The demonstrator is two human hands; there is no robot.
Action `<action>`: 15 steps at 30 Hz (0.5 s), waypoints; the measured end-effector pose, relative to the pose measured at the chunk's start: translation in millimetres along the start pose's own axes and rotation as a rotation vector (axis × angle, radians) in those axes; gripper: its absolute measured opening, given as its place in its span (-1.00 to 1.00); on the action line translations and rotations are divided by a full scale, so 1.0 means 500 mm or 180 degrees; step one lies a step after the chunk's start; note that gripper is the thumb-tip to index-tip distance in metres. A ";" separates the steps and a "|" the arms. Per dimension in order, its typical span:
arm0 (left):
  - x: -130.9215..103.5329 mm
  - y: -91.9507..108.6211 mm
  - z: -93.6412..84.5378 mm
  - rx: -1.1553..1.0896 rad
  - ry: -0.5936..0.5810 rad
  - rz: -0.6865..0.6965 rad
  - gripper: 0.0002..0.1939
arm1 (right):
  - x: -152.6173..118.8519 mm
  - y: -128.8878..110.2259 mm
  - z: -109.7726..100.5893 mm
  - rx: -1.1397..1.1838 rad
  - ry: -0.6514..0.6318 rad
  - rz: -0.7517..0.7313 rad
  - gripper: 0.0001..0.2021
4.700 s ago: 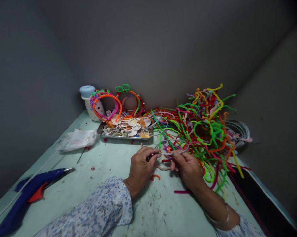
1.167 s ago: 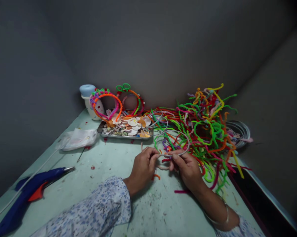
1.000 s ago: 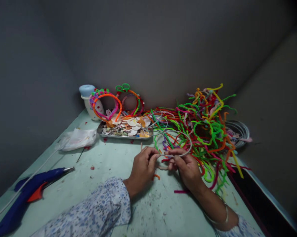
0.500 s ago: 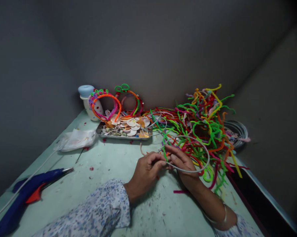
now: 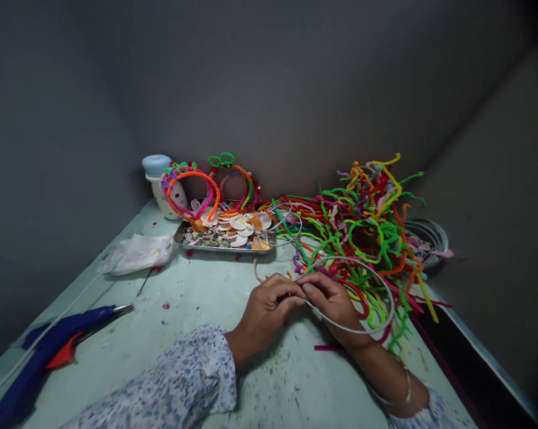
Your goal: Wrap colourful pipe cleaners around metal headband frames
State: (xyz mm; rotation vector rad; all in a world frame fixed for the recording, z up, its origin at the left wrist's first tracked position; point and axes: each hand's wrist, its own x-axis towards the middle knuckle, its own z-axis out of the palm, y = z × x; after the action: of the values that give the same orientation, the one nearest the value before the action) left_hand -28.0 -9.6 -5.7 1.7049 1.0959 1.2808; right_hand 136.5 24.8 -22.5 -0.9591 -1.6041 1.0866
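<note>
Dim grey walls (image 5: 269, 89) on all sides of a pale green, stained table (image 5: 197, 298). On my head feed: left hand (image 5: 264, 316) has a thin grey wire ring (image 5: 392, 305) pinched between thumb and fingers at its near left side. Right hand (image 5: 335, 307) has its fingertips bunched against the left's; I can't tell if they grip the ring or something small on it, the pinch point is hidden. Ring is tilted, extends right from the fingers, its near edge passing in front of the right hand and wrist. Bracelet (image 5: 407, 387) on that wrist.

Behind and right of the hands: big tangle of coloured fuzzy stems (image 5: 376, 220), with a coil of grey wire (image 5: 434, 235) at its right edge. Magenta stem (image 5: 326, 347) lies just below the right hand.

Back left: metal tray (image 5: 226, 249) of shells (image 5: 239, 223), fuzzy headbands (image 5: 197, 174) standing at its rear, blue-capped bottle (image 5: 165, 190) just behind. Nearer, a plastic bag (image 5: 141, 253), then a blue glue gun (image 5: 49, 345) with red trigger, a pale cable (image 5: 83, 298) running past it.
</note>
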 end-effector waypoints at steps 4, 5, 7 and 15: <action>0.000 0.001 -0.001 -0.0002 0.0134 0.0058 -0.89 | -0.002 -0.001 0.005 0.0162 0.0201 -0.0012 -0.85; -0.001 0.001 -0.002 0.0008 0.0168 0.0084 -0.89 | -0.002 -0.002 0.006 0.0189 0.0273 -0.0029 -0.84; -0.002 0.001 -0.002 0.0058 0.0223 0.0147 -0.88 | -0.002 -0.005 0.007 0.0167 0.0335 -0.0037 -0.82; 0.000 0.006 -0.009 0.0249 0.0549 0.0244 -0.89 | -0.016 -0.001 0.015 0.0285 -0.0024 0.0278 -0.77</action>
State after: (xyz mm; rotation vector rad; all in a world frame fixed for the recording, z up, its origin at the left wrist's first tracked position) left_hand -31.7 -10.5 -2.0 1.7337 1.2039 1.4730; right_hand 131.4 15.4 -25.3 -0.9738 -1.5184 1.2129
